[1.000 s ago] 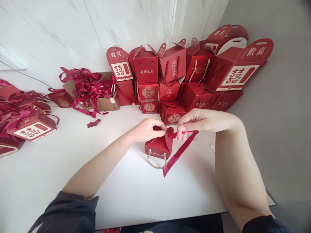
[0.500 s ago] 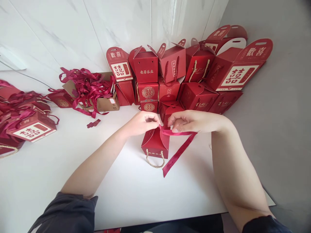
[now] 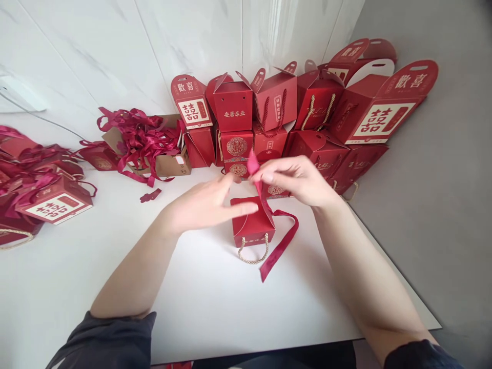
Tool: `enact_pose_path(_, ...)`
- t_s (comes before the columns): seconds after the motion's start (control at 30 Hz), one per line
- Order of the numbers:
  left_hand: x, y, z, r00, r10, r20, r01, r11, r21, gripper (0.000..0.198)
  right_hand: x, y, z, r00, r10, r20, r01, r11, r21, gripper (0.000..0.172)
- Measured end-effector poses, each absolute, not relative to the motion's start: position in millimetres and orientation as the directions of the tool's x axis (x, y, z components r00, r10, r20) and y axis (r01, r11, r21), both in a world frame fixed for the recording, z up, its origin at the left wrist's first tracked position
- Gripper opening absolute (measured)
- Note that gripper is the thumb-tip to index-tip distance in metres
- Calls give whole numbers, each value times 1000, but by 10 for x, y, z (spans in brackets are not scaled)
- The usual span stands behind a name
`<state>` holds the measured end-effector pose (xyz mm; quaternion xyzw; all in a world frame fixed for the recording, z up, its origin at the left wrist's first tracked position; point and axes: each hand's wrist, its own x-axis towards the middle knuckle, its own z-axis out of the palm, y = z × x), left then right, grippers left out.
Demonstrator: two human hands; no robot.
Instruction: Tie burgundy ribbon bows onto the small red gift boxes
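Observation:
A small red gift box (image 3: 254, 220) stands on the white table in front of me, its gold cord handle hanging down the near side. From its top comes a dark red ribbon (image 3: 291, 236); one end curls over the table to the right. My right hand (image 3: 295, 177) pinches the ribbon's other end above the box and holds it up. Beside the box's upper left, my left hand (image 3: 209, 202) has thumb and fingers spread, with nothing seen in them. It covers part of the box top.
Several red gift boxes (image 3: 232, 107) are stacked along the wall. A cardboard box (image 3: 180, 163) of tangled ribbons stands back left, with a small red tag (image 3: 149, 195) before it. More ribboned boxes (image 3: 57, 200) sit at the far left. A grey wall (image 3: 442, 205) borders the right.
My left hand has let go at the box top and moved left, fingers opening. My right hand has risen with a ribbon end. The other end now trails from the box.

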<state>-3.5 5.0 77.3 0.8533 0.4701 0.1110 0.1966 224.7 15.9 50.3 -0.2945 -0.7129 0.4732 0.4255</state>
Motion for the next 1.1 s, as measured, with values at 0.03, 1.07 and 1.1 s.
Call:
enact_pose_path(0.03, -42, 6, 771, 532, 845, -49, 794, -479, 375, 72, 2251, 126, 533, -354, 850, 390, -30, 406, -913, 34)
enact_pose_path(1.07, -94, 189, 733, 514, 831, -213, 796, -370, 479, 20, 1998, 270, 253, -545, 834, -90, 315, 104, -943, 46)
enact_pose_path(1.1, -96, 185, 737, 525, 823, -218, 786, -369, 496, 21, 1989, 264, 254, -550, 833, -57, 308, 139, -941, 46)
